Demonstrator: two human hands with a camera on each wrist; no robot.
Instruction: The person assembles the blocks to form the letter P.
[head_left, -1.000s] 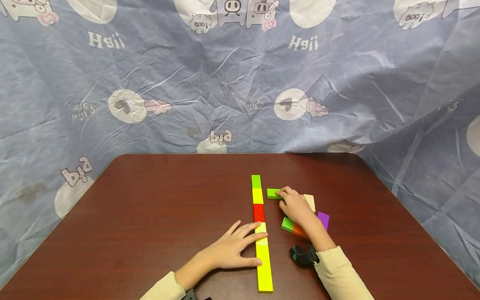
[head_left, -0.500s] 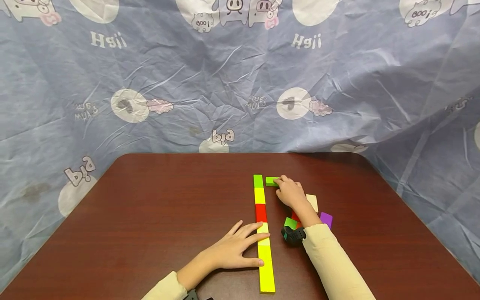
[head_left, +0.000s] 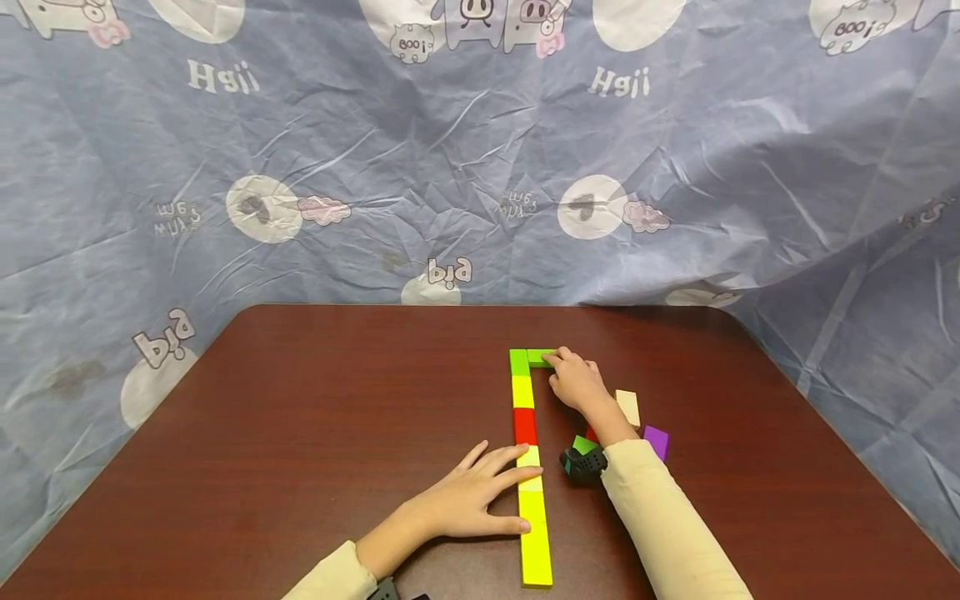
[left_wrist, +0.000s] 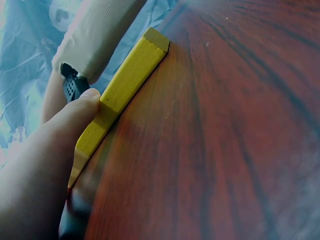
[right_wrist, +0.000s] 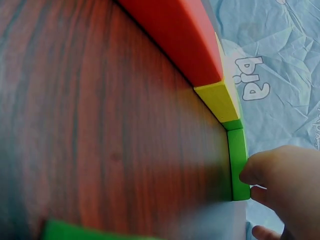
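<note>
While the left hand, fingers spread, rests on a row of colored blocks, the right hand, its grip tightly pinching a green block, has brought that piece across the table against the row's far end, turning the straight line into a corner.

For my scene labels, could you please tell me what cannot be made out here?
Head view: held green block, right end hidden by the right hand.
Head view: loose red block, mostly hidden by the right forearm.
Right wrist view: foreground green block, blurred and cut off by the bottom edge.
</note>
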